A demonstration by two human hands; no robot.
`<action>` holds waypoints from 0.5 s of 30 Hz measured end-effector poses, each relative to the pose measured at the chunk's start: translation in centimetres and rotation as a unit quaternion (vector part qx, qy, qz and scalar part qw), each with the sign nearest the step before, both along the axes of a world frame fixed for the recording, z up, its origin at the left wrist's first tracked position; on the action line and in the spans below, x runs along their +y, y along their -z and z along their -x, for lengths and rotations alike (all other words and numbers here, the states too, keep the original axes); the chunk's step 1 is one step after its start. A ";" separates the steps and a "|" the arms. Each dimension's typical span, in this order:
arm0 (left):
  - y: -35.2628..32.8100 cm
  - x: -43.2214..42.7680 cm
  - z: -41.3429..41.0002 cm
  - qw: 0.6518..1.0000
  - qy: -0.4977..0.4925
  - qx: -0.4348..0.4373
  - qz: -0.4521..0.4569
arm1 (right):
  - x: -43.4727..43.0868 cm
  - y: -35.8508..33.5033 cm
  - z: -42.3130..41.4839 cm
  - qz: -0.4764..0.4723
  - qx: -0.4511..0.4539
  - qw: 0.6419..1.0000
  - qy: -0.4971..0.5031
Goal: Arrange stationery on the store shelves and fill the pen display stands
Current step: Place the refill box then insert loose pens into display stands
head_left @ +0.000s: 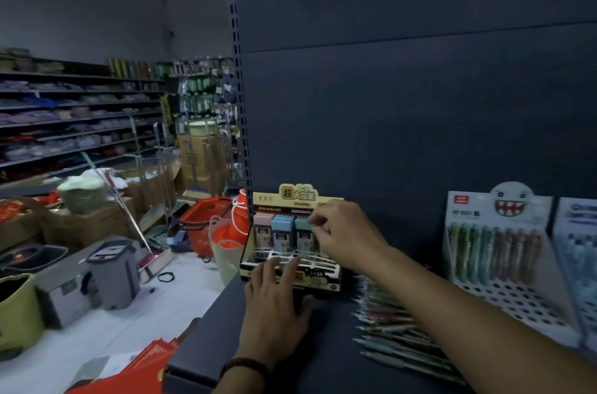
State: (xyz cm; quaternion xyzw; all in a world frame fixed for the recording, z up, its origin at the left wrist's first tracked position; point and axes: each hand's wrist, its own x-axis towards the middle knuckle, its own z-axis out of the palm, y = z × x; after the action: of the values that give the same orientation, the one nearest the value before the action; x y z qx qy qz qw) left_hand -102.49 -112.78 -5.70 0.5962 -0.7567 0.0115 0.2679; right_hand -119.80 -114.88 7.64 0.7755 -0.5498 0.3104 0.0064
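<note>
A: What's in the display box (292, 264) on the dark shelf (323, 345)?

B: It stands near the shelf's left end, against the back panel. Three upright packs sit in its back row: a pink one (263, 227), a blue one (282, 230) and a teal one (303, 229). The white divider slots in front of them look empty

A: And the stand on the right?

B: That white pen stand (504, 280) holds a row of pens (494, 254) leaning in its upper slots, green ones to the left, brownish ones to the right. The holes lower down are bare. A second stand is cut off at the frame's edge, too dim to read

A: Anything loose?

B: A heap of pens (397, 332) lies flat on the shelf between the box and the stand, under the right forearm

A: The hands?

B: The left hand (274, 300) lies spread over the box's front edge, fingers resting on the dividers, holding nothing I can make out. The right hand (345, 232) is at the back row, fingertips pinched narrow at the top of the teal pack; whether it truly grips it I cannot tell

A: The floor?

B: A red basket (206, 222) and a grey bin (113, 274) among the clutter
</note>
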 end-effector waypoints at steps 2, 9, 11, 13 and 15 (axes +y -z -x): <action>0.0 0.2 -0.1 1.000 -0.007 0.014 0.027 | 3.2 0.0 2.9 0.000 -0.024 1.000 0.013; -2.0 4.1 6.5 0.980 0.086 0.119 0.134 | 15.1 2.2 15.1 0.000 -0.095 0.989 0.110; -3.1 7.0 10.9 0.967 0.161 0.137 0.139 | 18.0 3.1 18.4 -0.006 -0.120 0.983 0.139; -3.5 9.6 14.9 0.958 0.215 0.132 0.139 | 20.4 4.1 21.4 -0.010 -0.142 0.975 0.169; -3.3 11.7 18.2 0.950 0.255 0.123 0.134 | 22.4 5.3 24.3 0.007 -0.152 0.969 0.193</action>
State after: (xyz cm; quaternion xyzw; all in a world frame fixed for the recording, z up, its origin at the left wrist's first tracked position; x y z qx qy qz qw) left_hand -120.67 -101.11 -2.35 0.3387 -0.8360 -0.0290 0.4307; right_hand -144.10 -92.48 2.33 0.5984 -0.6812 0.4216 -0.0117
